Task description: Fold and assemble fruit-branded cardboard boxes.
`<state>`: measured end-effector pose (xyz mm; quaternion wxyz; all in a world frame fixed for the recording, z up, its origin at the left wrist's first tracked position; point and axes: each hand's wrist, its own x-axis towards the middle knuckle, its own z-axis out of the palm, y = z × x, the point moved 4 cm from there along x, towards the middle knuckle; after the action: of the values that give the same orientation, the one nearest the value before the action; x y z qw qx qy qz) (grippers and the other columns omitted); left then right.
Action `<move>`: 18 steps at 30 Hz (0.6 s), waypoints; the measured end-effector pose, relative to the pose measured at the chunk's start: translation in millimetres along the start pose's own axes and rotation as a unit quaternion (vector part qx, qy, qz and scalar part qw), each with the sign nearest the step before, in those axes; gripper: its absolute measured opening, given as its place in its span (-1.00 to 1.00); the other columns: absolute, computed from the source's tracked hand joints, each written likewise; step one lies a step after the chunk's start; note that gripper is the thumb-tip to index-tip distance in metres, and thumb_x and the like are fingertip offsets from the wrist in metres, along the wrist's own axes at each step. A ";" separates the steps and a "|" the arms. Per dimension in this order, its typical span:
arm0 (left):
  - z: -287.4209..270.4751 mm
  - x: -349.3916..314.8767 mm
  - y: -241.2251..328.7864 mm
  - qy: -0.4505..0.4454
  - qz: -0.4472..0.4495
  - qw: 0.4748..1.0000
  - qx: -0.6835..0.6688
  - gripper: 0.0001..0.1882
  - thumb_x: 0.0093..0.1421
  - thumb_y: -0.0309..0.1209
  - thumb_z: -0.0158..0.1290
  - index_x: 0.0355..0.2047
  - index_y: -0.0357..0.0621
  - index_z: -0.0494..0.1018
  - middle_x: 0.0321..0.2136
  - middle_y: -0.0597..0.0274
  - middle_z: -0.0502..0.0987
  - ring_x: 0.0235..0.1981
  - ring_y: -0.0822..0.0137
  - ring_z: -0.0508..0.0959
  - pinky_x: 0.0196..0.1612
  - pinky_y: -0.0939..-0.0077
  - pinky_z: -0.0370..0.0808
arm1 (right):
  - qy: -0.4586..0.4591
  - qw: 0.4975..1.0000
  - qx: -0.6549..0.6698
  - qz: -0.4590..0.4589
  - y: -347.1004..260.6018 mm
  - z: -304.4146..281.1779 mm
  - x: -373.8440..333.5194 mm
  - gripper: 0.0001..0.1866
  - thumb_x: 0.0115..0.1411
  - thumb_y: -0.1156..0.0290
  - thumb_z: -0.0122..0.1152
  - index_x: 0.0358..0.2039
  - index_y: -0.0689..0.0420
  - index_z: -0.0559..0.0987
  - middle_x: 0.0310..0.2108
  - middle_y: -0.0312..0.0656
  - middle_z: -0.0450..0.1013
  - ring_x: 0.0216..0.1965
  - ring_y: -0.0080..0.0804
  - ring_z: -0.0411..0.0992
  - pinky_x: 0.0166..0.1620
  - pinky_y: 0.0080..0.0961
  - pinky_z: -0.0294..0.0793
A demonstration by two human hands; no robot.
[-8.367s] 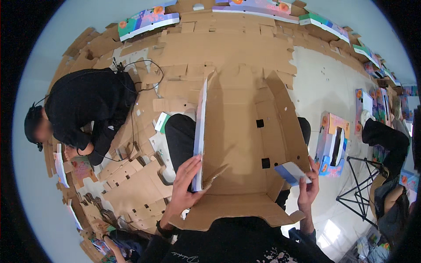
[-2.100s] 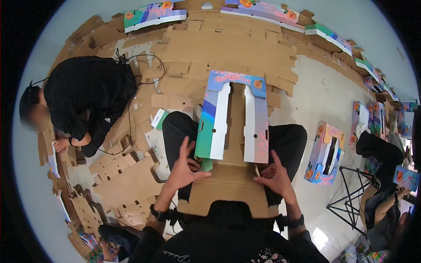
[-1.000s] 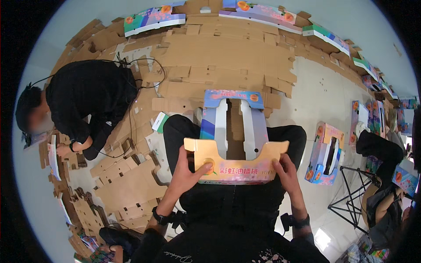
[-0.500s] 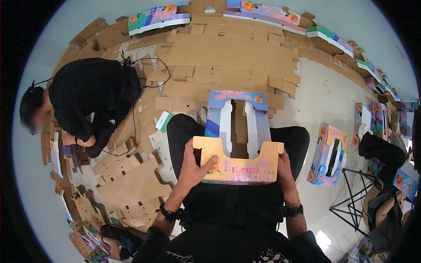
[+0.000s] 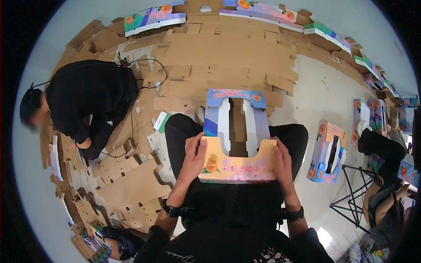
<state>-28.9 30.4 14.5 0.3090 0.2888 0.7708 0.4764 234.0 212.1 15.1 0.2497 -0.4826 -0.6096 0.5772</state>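
Note:
A printed cardboard fruit box (image 5: 237, 164) rests in my lap between my knees. Its top has a long cut-out framed by white inner flaps. The near panel is orange-yellow with a peach picture, and the far end is blue. At the near left corner my left hand (image 5: 193, 155) grips the box, fingers bent over the panel's edge. My right hand (image 5: 283, 161) presses on the near right corner, its fingers close together along the side. Both hands touch the same near panel; the fingertips on the outer sides are partly hidden.
A similar box (image 5: 326, 151) stands on the floor to my right, near a black folding stool frame (image 5: 355, 195). Flattened cardboard (image 5: 228, 48) covers the floor ahead and left. A person in black (image 5: 90, 103) crouches at the left; others sit at the lower left and right.
The near panel's side tabs, which stuck out left and right, are now folded in at the corners. My left thumb has left the panel's front, and my right hand has come up over its corner.

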 end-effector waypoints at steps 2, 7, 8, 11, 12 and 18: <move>3.1 -1.0 -2.6 0.001 -0.028 0.999 -0.021 -0.61 0.44 -0.31 -0.06 0.20 -0.16 0.39 -0.04 0.15 0.28 0.00 0.33 0.33 0.11 0.51 0.30 | -0.031 0.984 -0.166 -0.060 -7.0 10.5 -1.7 -0.55 0.39 0.35 -0.04 0.20 0.32 0.40 0.15 0.02 0.42 0.08 -0.21 0.42 0.19 -0.37 0.35; 4.0 -3.8 -7.5 0.005 -0.048 0.997 -0.068 -0.62 0.44 -0.29 -0.07 0.20 -0.10 0.42 0.02 0.15 0.26 0.05 0.32 0.31 0.14 0.52 0.27 | -0.040 0.997 0.002 0.065 5.2 21.5 -1.4 -0.60 0.43 0.38 -0.08 0.19 0.31 0.37 0.08 -0.02 0.42 0.06 -0.34 0.40 0.15 -0.41 0.37; 3.9 -4.0 -7.7 0.004 -0.042 0.997 -0.059 -0.62 0.44 -0.28 -0.07 0.20 -0.10 0.42 0.04 0.14 0.26 0.08 0.30 0.30 0.16 0.51 0.25 | -0.035 0.997 0.005 0.074 6.6 20.8 -2.4 -0.61 0.43 0.37 -0.08 0.19 0.30 0.35 0.06 -0.04 0.42 0.05 -0.38 0.40 0.15 -0.43 0.38; 3.2 -5.0 -7.9 0.002 -0.038 0.998 -0.054 -0.61 0.44 -0.28 -0.09 0.20 -0.10 0.42 0.07 0.14 0.25 0.14 0.26 0.27 0.20 0.48 0.22 | -0.024 0.997 0.013 0.078 8.2 18.6 -5.6 -0.61 0.44 0.36 -0.07 0.18 0.30 0.34 0.04 -0.06 0.42 0.04 -0.41 0.40 0.13 -0.44 0.39; 2.8 -5.1 -6.2 0.000 -0.026 0.998 -0.065 -0.62 0.44 -0.28 -0.09 0.20 -0.10 0.42 0.08 0.14 0.25 0.16 0.24 0.25 0.22 0.46 0.21 | -0.020 0.998 0.025 0.059 6.7 18.3 -6.0 -0.61 0.43 0.36 -0.06 0.17 0.30 0.34 0.03 -0.06 0.42 0.03 -0.41 0.40 0.13 -0.44 0.39; 0.7 -1.0 5.5 -0.019 -0.011 0.999 -0.034 -0.63 0.45 -0.30 -0.10 0.17 -0.13 0.44 0.05 0.15 0.29 0.14 0.22 0.26 0.21 0.44 0.23 | -0.028 0.994 0.011 0.102 8.6 18.4 -3.5 -0.61 0.43 0.35 -0.06 0.17 0.27 0.33 0.02 -0.06 0.42 0.02 -0.40 0.41 0.10 -0.43 0.42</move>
<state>-26.9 32.2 19.5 0.3378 0.2789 0.7515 0.4932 222.1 199.4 4.0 0.1781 -0.5232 -0.5577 0.6192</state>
